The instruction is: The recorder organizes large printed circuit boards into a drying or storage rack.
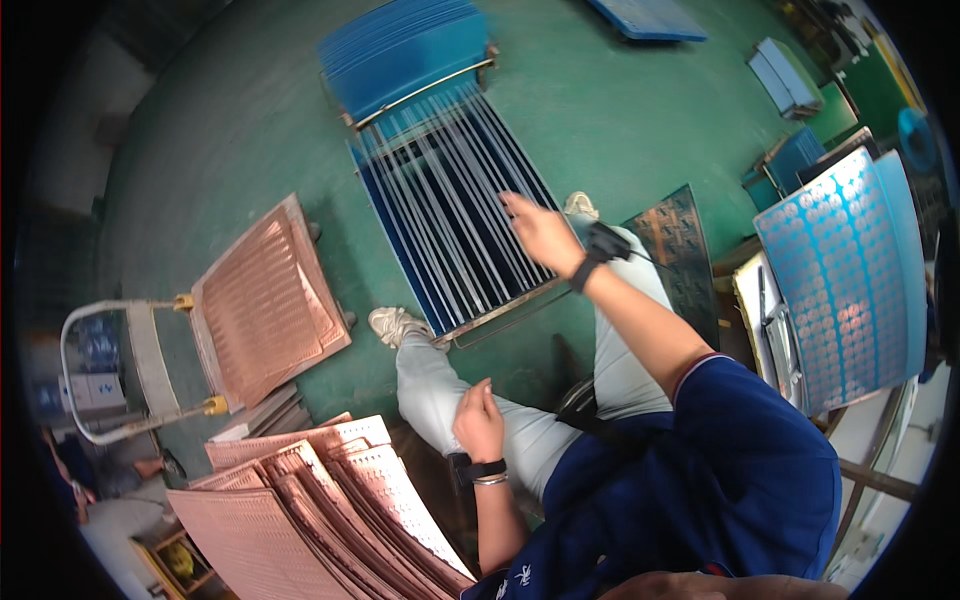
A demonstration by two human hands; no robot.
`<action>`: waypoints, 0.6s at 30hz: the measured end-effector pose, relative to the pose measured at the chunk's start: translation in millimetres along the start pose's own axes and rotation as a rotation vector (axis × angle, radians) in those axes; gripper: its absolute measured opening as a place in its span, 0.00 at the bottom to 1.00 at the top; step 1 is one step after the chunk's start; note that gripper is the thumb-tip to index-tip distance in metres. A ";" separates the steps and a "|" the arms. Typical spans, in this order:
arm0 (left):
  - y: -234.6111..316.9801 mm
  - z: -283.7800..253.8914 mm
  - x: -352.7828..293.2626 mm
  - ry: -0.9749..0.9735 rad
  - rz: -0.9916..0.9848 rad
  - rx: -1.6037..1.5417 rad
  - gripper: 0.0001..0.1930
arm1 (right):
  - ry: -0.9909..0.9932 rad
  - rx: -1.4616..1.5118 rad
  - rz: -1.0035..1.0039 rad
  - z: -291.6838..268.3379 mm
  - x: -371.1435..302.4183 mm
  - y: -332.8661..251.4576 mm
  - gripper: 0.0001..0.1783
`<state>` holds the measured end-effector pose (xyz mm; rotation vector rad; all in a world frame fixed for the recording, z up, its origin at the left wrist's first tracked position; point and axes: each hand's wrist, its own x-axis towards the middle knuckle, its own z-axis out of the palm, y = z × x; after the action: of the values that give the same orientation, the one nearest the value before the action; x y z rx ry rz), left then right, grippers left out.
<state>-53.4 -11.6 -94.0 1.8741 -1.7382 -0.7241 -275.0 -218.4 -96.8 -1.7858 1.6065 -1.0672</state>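
Navy shirt cloth (700,470) fills the lower right of the head view, closest to the lens. From it the right arm reaches to the centre, where the right hand (545,238) hangs over the right side of a slatted rack (455,215). Its fingers are loosely spread and partly bent, with nothing visible in their hold; whether they touch the slats, I cannot tell. The rack sits in the upper middle of the frame, mostly left of that hand. Below centre, the left hand (478,425) shows half-open in front of the pale trousers (530,420), fingers close together, also gripping nothing visible. Copper-coloured sheets (250,525) stand at lower left, near that hand but apart from it. Stacked blue panels (400,60) lie beyond the rack, at the top.
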 end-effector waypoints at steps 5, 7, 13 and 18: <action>9.5 8.6 4.3 -0.031 0.027 0.050 0.07 | 0.537 -0.107 0.417 -140.1 -114.2 148.0 0.26; 4.6 10.1 0.5 -0.035 0.008 0.070 0.08 | 0.458 -0.384 0.723 -149.1 -170.5 142.9 0.30; 5.6 20.4 -2.9 -0.038 0.019 0.086 0.08 | 0.598 -0.530 1.300 -165.1 -257.6 165.3 0.38; 13.1 22.9 -3.5 -0.064 -0.027 0.111 0.09 | 0.471 -0.551 1.521 -166.6 -252.0 185.5 0.41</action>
<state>-78.6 -9.0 -102.2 1.9711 -1.8303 -0.7182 -516.2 17.5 -205.5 -0.0552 2.8299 -0.2389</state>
